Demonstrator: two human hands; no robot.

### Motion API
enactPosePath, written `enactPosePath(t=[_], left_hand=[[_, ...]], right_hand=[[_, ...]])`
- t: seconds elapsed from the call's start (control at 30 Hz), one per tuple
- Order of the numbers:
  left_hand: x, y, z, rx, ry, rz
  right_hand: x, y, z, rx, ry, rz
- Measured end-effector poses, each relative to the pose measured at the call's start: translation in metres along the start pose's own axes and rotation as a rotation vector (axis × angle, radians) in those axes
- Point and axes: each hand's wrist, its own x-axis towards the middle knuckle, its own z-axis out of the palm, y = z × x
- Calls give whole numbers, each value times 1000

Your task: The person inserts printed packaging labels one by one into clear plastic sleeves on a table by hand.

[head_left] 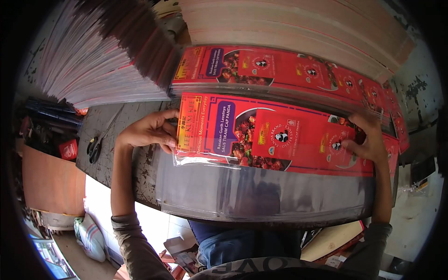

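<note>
A long red printed strip (298, 126) with food pictures and panda logos spans both my hands. My left hand (151, 130) pinches its left end, thumb on top. At the other end, my right hand (368, 137) grips the strip with thumb over its face and fingers behind the far edge. Shiny clear plastic shows along the strip's lower left edge. Beneath and nearer to me lies a pile of clear plastic sheets (261, 196). Just beyond the held strip is a stack of similar red strips (284, 67).
Tall piles of sheets (107, 70) stand at the left, with a big pale stack (298, 23) at the back. Black-handled scissors (94, 150) lie on the worn dark table (109, 121). A white sack (90, 238) is on the floor.
</note>
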Motion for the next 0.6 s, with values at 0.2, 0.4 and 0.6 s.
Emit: enactPosePath(t=[0.2, 0.4, 0.6], left_hand=[[1, -1, 0, 36, 20, -16], [0, -1, -1, 2, -1, -7], [0, -1, -1, 24, -6, 8]], right_hand=[[-7, 11, 4, 40, -6, -33], [-4, 7, 3, 163, -116, 8], [-1, 4, 5, 184, -211, -38]])
